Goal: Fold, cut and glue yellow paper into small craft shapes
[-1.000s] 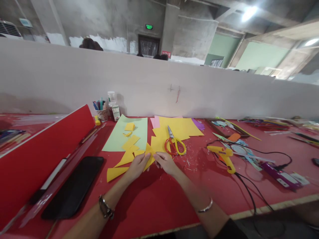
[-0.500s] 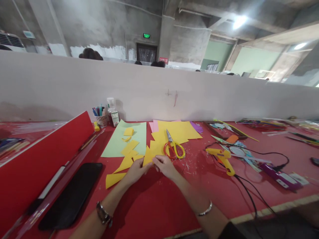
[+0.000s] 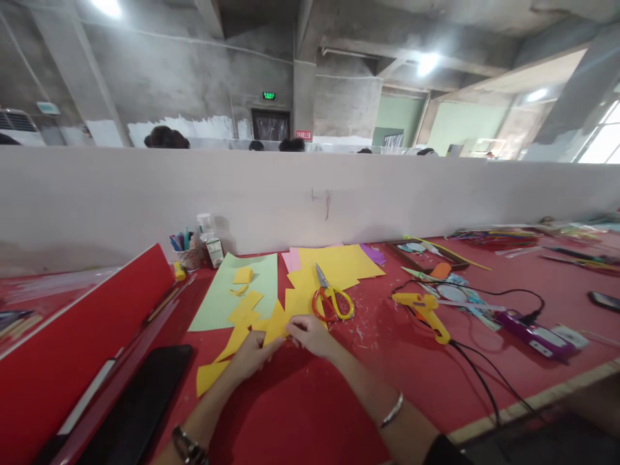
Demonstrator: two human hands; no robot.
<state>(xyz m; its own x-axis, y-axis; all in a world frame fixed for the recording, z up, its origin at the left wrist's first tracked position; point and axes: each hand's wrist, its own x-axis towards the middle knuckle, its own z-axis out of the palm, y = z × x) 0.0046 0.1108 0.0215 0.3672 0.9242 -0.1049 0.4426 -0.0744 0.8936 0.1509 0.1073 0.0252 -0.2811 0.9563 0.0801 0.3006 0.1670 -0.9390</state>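
Observation:
A pointed piece of yellow paper (image 3: 276, 321) stands up between my two hands. My left hand (image 3: 252, 355) is closed on its lower edge, thumb in front. On the right side of the same piece, my right hand (image 3: 312, 336) pinches with bent fingers; the exact grip is partly hidden. Scissors (image 3: 333, 303) with red and yellow handles lie just beyond my right hand, blades pointing away, partly over yellow sheets (image 3: 361, 261). Cut yellow paper scraps (image 3: 247, 307) lie beside my left hand, some on a light green sheet (image 3: 206, 307).
To the right are a yellow glue gun (image 3: 423, 310) with a black cord, a purple power strip (image 3: 535, 334) and a tray (image 3: 455, 261). On the left lie a black phone (image 3: 140, 407) and a red board (image 3: 87, 323). A pen cup (image 3: 188, 258) stands near the white partition (image 3: 256, 200).
The view has tilted up and shifted slightly right. My hands stay close together at the yellow piece, with the left-hand fingers a little lower and more curled.

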